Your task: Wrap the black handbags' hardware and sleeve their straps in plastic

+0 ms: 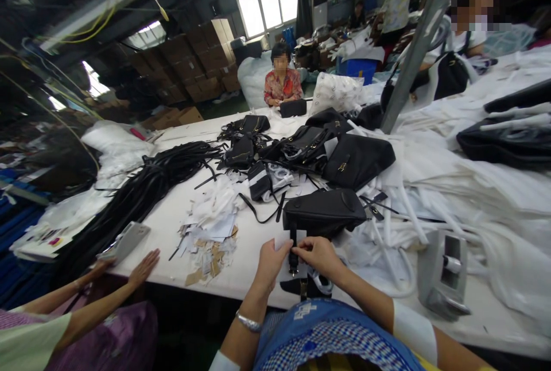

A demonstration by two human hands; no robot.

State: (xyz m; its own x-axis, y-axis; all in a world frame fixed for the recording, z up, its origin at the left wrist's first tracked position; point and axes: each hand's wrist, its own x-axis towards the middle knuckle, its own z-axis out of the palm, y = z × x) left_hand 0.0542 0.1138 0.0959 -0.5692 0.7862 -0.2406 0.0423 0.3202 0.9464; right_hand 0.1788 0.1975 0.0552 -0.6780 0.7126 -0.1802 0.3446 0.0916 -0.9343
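In the head view a narrow black strap (293,239) with a metal buckle (293,271) at its near end hangs from a black bag (325,210). A piece of white paper (302,272) lies behind and around the strap. My left hand (272,259) is closed at the strap's left edge, its thumb and fingers pinching the paper there. From the right side, my right hand (319,255) pinches the strap just above the buckle. Close to my body, under my hands, lies a smaller black piece (301,288) with a metal fitting, partly hidden.
Black bags (359,158) are heaped ahead, with a bundle of black straps (159,178) and paper scraps (213,233) to the left. A grey tape dispenser (443,273) stands right. A co-worker's hands (144,267) rest at the left edge; another person (282,81) sits opposite.
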